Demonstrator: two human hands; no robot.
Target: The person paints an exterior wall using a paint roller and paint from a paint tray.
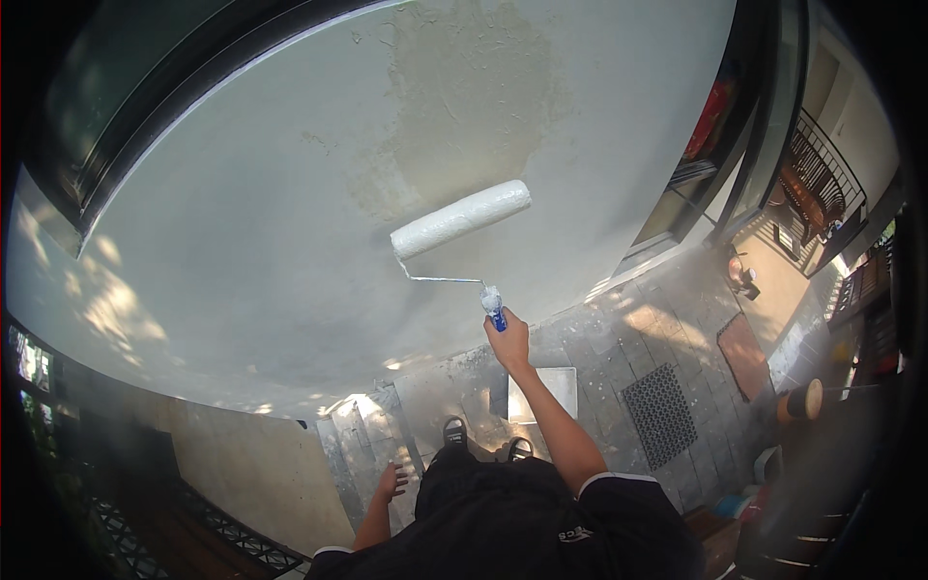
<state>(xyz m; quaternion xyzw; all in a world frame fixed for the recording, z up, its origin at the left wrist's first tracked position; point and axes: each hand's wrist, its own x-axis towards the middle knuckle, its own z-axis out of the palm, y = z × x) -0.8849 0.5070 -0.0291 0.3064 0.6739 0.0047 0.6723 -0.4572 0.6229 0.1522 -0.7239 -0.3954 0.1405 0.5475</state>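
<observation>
My right hand point(508, 340) is wrapped round the blue, paint-smeared handle of a paint roller point(462, 218). The roller's long white sleeve tilts up to the right and is at the wall point(280, 193); whether it presses on the surface I cannot tell. Above the sleeve a beige-grey unpainted patch point(474, 97) shows, with paler paint around it. My left hand point(391, 480) hangs low beside my left leg, fingers apart and holding nothing. Behind my right forearm a white tray point(564, 391) lies on the floor, partly hidden by the arm.
Grey paving point(604, 338) runs along the wall's foot. A dark perforated mat point(660, 416) and a reddish-brown mat point(742, 356) lie to the right. Dark window framing point(184, 82) borders the wall at upper left, and an open door point(773, 126) stands at right. Steps point(367, 435) are at lower left.
</observation>
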